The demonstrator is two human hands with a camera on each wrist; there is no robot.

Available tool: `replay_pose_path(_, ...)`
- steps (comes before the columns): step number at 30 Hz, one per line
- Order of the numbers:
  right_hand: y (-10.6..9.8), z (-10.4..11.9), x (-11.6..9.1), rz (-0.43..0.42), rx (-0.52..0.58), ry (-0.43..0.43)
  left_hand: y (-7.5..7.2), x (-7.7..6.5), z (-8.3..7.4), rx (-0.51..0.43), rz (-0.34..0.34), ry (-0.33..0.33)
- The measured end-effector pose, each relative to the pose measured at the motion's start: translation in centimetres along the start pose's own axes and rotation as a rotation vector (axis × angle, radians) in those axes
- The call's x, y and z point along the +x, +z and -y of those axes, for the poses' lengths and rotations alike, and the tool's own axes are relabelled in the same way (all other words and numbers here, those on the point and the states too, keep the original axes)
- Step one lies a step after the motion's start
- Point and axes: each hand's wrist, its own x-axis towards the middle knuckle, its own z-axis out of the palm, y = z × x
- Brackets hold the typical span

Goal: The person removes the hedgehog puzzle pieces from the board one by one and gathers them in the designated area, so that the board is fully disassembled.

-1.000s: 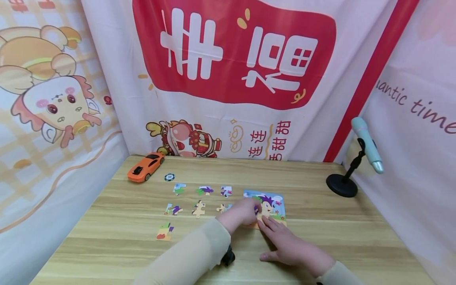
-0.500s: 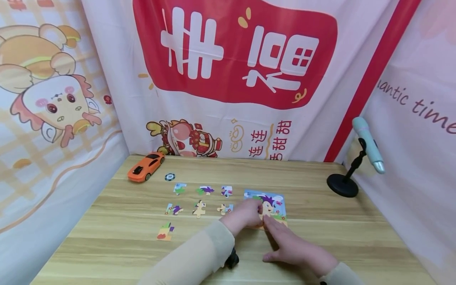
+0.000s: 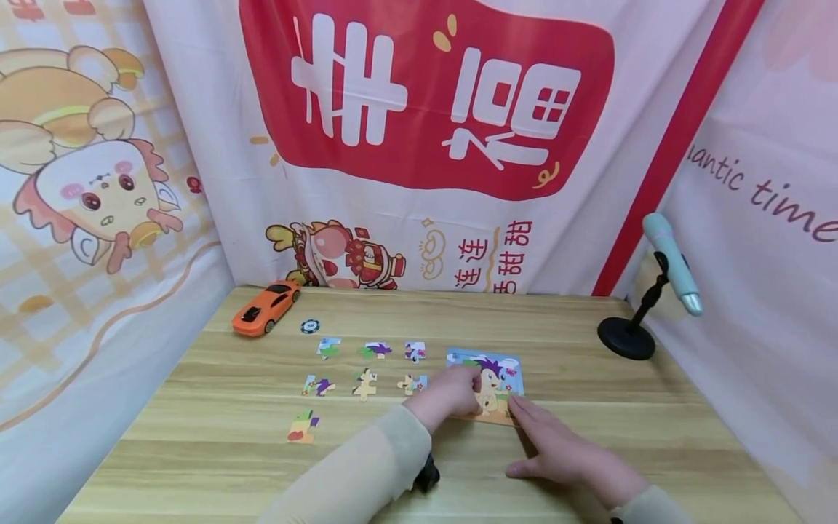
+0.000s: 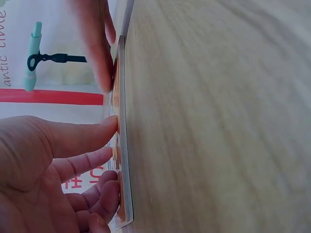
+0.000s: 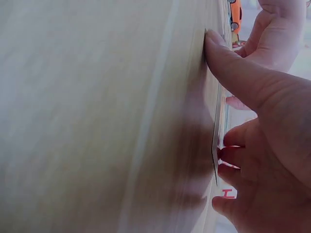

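Note:
A flat puzzle board point(image 3: 486, 354) with a cartoon hedgehog picture lies on the wooden table. My left hand point(image 3: 450, 397) reaches over its left half and hides that part. In the left wrist view, the left thumb point(image 4: 92, 137) and index finger touch the board's face a little apart; the other fingers curl inward. At the lower right edge of the board rest the fingertips of my right hand point(image 3: 556, 447), fingers extended and thumb spread toward the table. Several loose jigsaw pieces, among them a beige piece point(image 3: 364, 384) and a green-and-purple piece point(image 3: 376, 350), lie left of the board.
An orange toy car point(image 3: 267, 308) stands at the back left beside a small round chip point(image 3: 310, 326). At the back right, a mint-green microphone point(image 3: 671, 263) leans on a black stand point(image 3: 626, 338). Printed cloth point(image 3: 425, 204) hangs behind the table and along both sides.
My right hand has slid right, from the middle of the board to its lower right edge, uncovering more of the picture. The left hand has stayed nearly in place over the left half.

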Motion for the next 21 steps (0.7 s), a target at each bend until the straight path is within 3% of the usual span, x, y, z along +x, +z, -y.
replay_pose_path(21, -0.21, -0.22, -0.23, 0.027, -0.072, 0.034, 0.15, 0.64, 0.84, -0.05, -0.003, 0.056)
